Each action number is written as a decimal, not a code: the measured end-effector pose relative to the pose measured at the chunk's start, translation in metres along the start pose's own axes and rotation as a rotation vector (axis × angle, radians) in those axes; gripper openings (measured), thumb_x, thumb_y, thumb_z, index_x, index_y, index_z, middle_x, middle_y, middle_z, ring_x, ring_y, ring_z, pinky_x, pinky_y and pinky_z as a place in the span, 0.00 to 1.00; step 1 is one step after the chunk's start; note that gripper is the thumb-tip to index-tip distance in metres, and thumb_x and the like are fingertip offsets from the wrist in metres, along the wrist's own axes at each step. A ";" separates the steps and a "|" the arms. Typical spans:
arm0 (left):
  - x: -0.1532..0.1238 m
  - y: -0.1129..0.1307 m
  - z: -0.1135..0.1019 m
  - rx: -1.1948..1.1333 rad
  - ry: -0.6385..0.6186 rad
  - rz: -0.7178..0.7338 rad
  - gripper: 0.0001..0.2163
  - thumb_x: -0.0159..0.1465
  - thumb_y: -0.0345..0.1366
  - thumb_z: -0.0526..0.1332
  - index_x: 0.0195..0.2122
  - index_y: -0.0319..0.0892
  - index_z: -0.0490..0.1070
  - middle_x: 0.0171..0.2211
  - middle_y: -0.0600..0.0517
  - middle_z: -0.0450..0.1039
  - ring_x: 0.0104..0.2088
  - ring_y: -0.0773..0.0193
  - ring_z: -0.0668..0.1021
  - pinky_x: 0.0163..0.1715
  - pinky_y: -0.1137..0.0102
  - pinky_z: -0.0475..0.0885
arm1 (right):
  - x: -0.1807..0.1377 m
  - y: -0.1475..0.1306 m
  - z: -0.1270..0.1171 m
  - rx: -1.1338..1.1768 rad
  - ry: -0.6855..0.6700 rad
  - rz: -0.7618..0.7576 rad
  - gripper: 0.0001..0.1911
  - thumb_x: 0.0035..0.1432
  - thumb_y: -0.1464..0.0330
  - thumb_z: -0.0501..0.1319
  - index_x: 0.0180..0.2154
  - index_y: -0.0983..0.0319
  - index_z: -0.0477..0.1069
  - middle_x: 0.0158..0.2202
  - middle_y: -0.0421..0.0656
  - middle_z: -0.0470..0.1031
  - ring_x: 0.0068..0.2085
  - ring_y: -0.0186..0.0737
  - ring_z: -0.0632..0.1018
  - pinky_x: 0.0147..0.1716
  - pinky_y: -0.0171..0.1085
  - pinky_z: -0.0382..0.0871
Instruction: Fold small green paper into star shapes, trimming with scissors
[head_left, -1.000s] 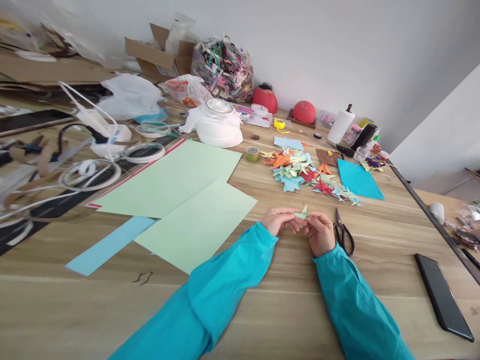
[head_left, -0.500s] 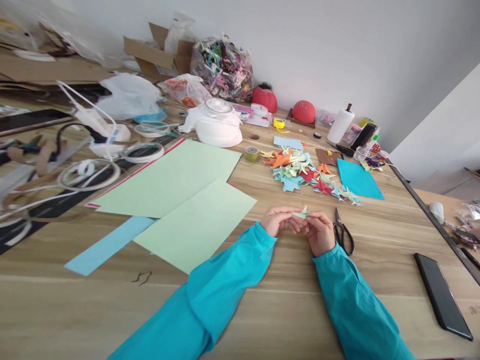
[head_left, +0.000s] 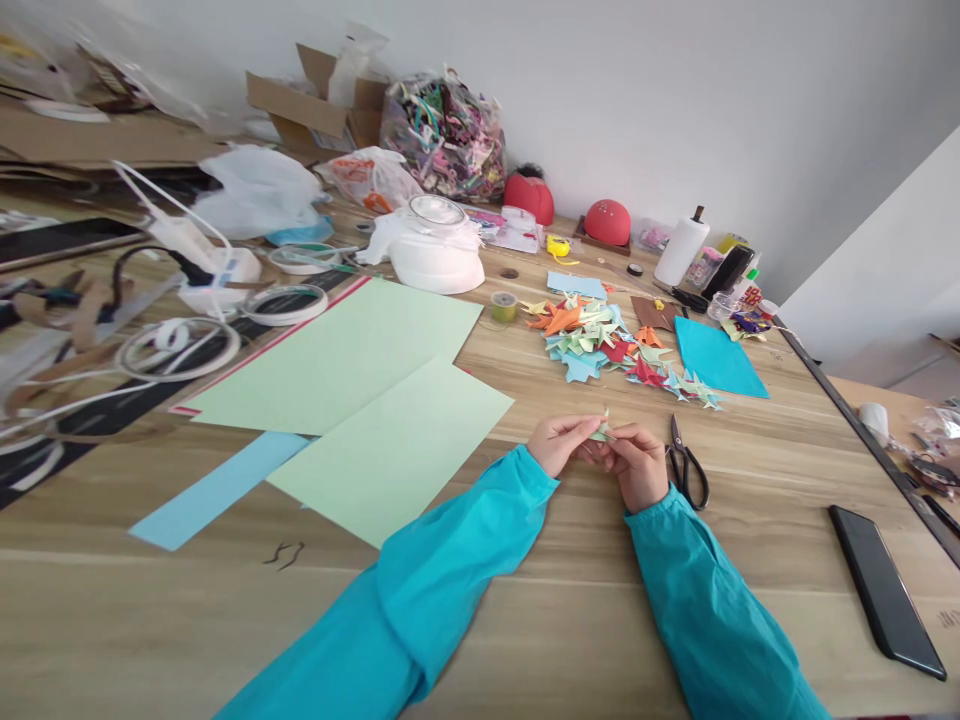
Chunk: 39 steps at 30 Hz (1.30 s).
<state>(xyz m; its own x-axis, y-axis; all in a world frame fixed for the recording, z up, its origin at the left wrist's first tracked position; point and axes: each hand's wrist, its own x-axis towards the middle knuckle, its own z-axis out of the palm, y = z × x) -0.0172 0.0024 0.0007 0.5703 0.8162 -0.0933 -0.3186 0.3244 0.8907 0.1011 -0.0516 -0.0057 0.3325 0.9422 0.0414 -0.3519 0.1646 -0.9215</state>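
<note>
Between my fingertips is a small pale green folded paper piece [head_left: 601, 432], mostly covered by the fingers. My left hand [head_left: 556, 444] pinches it from the left, thumb on top. My right hand [head_left: 638, 466] grips its right side with thumb and fingers closed. Both hands are just above the wooden table. Black-handled scissors [head_left: 688, 474] lie right beside my right hand. Beyond the hands is a pile of folded paper figures [head_left: 592, 335] in green, orange, red and blue. Pale green paper sheets [head_left: 405, 450] lie to the left.
A blue paper strip [head_left: 217, 490] sticks out from under the sheets. A turquoise sheet [head_left: 720, 358] is at the right, a black phone [head_left: 885, 590] nearer. Cables, a power strip [head_left: 221, 280] and plastic bags [head_left: 259, 190] crowd the left; a white bottle [head_left: 681, 252] stands at the back.
My left hand has shifted slightly right, its thumb now further over the folded paper. The paper has turned, and less of it shows. My right hand has barely moved.
</note>
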 end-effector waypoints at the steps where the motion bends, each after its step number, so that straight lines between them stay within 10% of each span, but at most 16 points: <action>1: 0.000 0.000 0.001 0.015 0.019 0.003 0.22 0.46 0.43 0.66 0.39 0.33 0.74 0.21 0.50 0.74 0.21 0.65 0.75 0.22 0.71 0.70 | 0.000 0.000 0.000 -0.024 -0.014 -0.017 0.02 0.42 0.74 0.64 0.22 0.63 0.73 0.17 0.38 0.73 0.16 0.30 0.69 0.15 0.30 0.59; 15: 0.005 0.003 -0.006 0.038 0.059 0.010 0.24 0.33 0.35 0.73 0.33 0.33 0.74 0.21 0.52 0.75 0.21 0.68 0.74 0.23 0.71 0.71 | -0.001 0.003 -0.004 -0.288 -0.077 -0.191 0.06 0.48 0.70 0.61 0.32 0.61 0.67 0.22 0.37 0.72 0.18 0.30 0.68 0.18 0.31 0.63; 23: 0.007 -0.001 -0.009 0.075 0.107 0.031 0.22 0.31 0.32 0.73 0.31 0.35 0.76 0.27 0.49 0.76 0.37 0.58 0.75 0.27 0.70 0.73 | -0.002 0.003 -0.004 -0.369 -0.086 -0.279 0.04 0.48 0.70 0.61 0.24 0.61 0.67 0.16 0.34 0.67 0.18 0.31 0.68 0.19 0.32 0.63; 31: 0.008 -0.005 -0.006 -0.103 0.059 -0.108 0.21 0.34 0.37 0.72 0.30 0.35 0.75 0.19 0.52 0.74 0.18 0.70 0.73 0.20 0.74 0.69 | -0.002 0.008 -0.007 -0.361 -0.113 -0.311 0.05 0.48 0.71 0.62 0.23 0.61 0.67 0.19 0.35 0.69 0.17 0.30 0.69 0.17 0.32 0.62; 39: 0.007 -0.005 -0.005 -0.052 0.085 -0.061 0.21 0.32 0.37 0.73 0.29 0.35 0.75 0.22 0.52 0.75 0.20 0.69 0.74 0.22 0.72 0.70 | -0.003 0.006 -0.006 -0.413 -0.110 -0.284 0.05 0.50 0.68 0.61 0.25 0.61 0.66 0.17 0.35 0.68 0.18 0.31 0.68 0.19 0.32 0.63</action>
<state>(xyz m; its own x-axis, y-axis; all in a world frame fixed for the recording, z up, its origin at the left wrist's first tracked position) -0.0150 0.0089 -0.0070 0.5240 0.8312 -0.1860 -0.3256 0.3973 0.8580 0.1031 -0.0556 -0.0142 0.2631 0.9057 0.3324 0.1218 0.3106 -0.9427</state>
